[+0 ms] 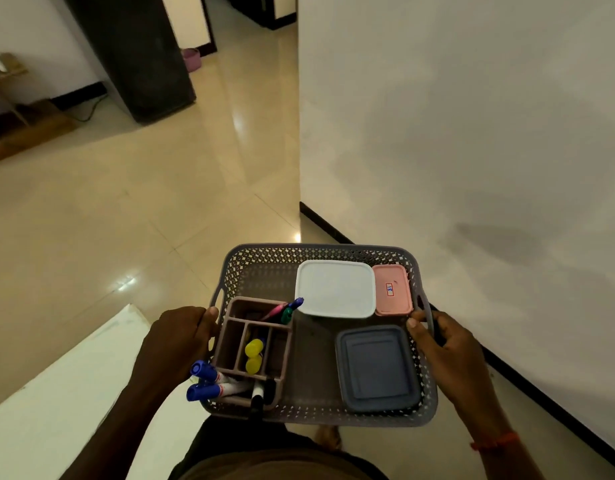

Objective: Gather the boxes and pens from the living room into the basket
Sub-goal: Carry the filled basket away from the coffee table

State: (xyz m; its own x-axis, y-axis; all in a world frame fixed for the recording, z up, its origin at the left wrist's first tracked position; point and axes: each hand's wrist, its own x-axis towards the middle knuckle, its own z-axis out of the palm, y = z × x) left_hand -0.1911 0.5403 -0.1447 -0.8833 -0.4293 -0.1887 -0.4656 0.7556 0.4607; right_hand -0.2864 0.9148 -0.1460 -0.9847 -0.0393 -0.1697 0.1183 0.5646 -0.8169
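While held level between them, basket (320, 252) side handles inside both hands' closed fingers (209, 315).

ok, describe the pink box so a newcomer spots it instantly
Start at the grey perforated basket held by both hands. Look in its far right corner, beside the larger white box. The pink box is the smallest lidded box, and it alone carries a small red-bordered label.

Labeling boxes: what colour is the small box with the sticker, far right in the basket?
Pink, with a red-bordered sticker on its lid. Clearest in the head view.
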